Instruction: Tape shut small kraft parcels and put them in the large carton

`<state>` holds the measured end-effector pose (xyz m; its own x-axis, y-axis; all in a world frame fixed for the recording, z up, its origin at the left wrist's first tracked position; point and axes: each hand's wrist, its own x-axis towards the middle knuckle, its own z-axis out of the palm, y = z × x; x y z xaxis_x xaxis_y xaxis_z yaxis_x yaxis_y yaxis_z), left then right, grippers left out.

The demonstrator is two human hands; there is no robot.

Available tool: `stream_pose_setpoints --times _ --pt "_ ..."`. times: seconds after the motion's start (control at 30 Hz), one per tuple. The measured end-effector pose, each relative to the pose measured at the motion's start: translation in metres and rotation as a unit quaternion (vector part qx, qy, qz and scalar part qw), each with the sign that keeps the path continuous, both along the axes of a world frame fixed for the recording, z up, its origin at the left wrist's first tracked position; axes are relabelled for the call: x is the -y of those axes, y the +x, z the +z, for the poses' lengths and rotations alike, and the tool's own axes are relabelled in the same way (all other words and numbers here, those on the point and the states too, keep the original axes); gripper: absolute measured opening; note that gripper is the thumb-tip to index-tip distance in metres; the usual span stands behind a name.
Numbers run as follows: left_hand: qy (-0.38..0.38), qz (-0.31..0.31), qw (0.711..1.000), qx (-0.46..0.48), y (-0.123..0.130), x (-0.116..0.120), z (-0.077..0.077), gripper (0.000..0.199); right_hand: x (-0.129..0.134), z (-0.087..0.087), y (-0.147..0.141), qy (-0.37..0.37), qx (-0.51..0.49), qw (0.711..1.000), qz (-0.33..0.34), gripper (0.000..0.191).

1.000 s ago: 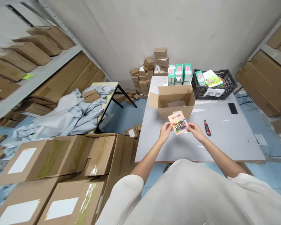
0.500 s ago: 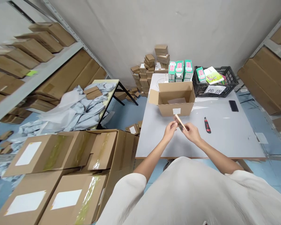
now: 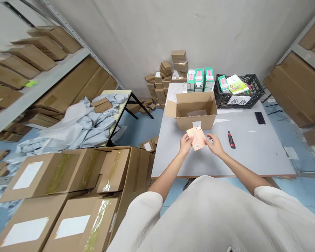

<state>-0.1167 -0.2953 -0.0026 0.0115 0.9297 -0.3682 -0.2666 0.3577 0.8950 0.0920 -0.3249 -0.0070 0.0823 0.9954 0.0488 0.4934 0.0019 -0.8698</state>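
Note:
A small peach-coloured book (image 3: 196,138) is held up over the near part of the table, its flat face with a barcode turned towards me. My left hand (image 3: 185,144) is closed on its left edge, thumb in front. At the opposite edge, my right hand (image 3: 214,144) grips it between thumb and fingers. Just beyond the book stands an open cardboard box (image 3: 195,122) with its flaps up. A flat, pale piece lies inside the box. To the right of my right hand lies a red and black box cutter (image 3: 231,140).
A black crate (image 3: 254,96) with a book and a green box stands at the back right, near a phone (image 3: 259,118). Green-and-pink boxes (image 3: 199,79) line the back edge. Taped cartons (image 3: 76,224) fill the left foreground; shelves flank both sides.
The book was tilted nearly edge-on and now shows its peach face with the barcode. My hands have moved slightly apart around it.

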Motion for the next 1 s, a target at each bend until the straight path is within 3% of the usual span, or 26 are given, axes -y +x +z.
stream_pose_setpoints --times 0.13,0.3,0.4,0.53,0.63,0.77,0.87,1.0 --pt "0.006 -0.009 1.000 0.008 -0.002 -0.005 -0.004 0.066 -0.011 0.001 0.004 -0.134 -0.176 0.975 0.018 0.049" --pt "0.003 0.002 1.000 -0.031 -0.001 -0.008 -0.007 0.057 -0.009 0.010 -0.002 -0.128 -0.207 0.970 0.010 0.046" --pt "0.020 0.029 0.995 -0.093 0.003 -0.006 -0.005 0.053 -0.008 0.014 -0.005 -0.082 -0.155 0.985 -0.007 0.037" --pt "0.029 -0.051 0.998 -0.025 0.017 0.000 0.002 0.045 -0.007 0.015 -0.011 0.034 -0.004 0.999 0.037 0.026" --pt "0.031 -0.068 0.997 0.035 0.027 0.003 0.006 0.049 -0.003 0.012 -0.016 0.111 0.109 0.981 0.117 0.030" --pt "0.020 -0.051 0.998 0.030 0.027 0.003 0.005 0.045 0.002 0.009 -0.020 0.134 0.195 0.958 0.162 0.030" --pt "0.007 -0.038 0.999 0.027 0.019 0.001 0.003 0.041 0.002 0.010 -0.015 0.137 0.176 0.965 0.135 0.029" --pt "-0.011 -0.023 1.000 0.017 0.008 -0.003 0.001 0.042 -0.007 0.007 -0.002 0.090 0.046 0.995 -0.001 0.035"
